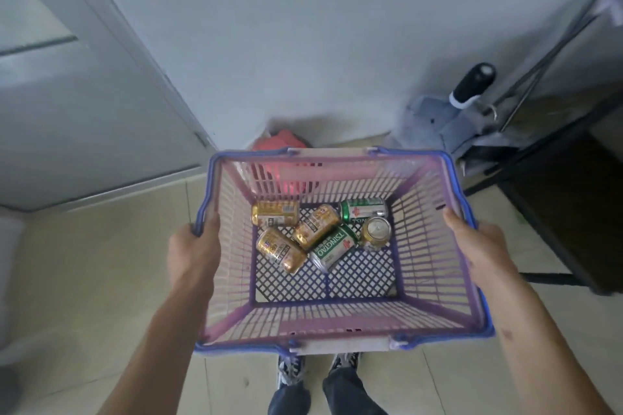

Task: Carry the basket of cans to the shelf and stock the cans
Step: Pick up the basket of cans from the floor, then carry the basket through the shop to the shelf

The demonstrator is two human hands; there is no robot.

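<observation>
A pink plastic basket point(435, 266) with a blue rim and blue mesh floor hangs in front of me above the tiled floor. My left hand point(194, 251) grips its left rim and my right hand point(478, 246) grips its right rim. Several cans lie loose at the far end of the basket floor: gold cans point(279, 249) on their sides, a green can point(332, 248) and another green can point(362, 210), plus one gold can point(376, 232) standing upright. A dark metal shelf frame point(553, 158) stands at the right.
A white wall runs ahead, with a grey door point(84, 104) at the left. A red bag point(283, 141) lies on the floor beyond the basket. A grey mop head with a black handle point(472, 84) leans by the shelf. My shoes point(317, 367) show below.
</observation>
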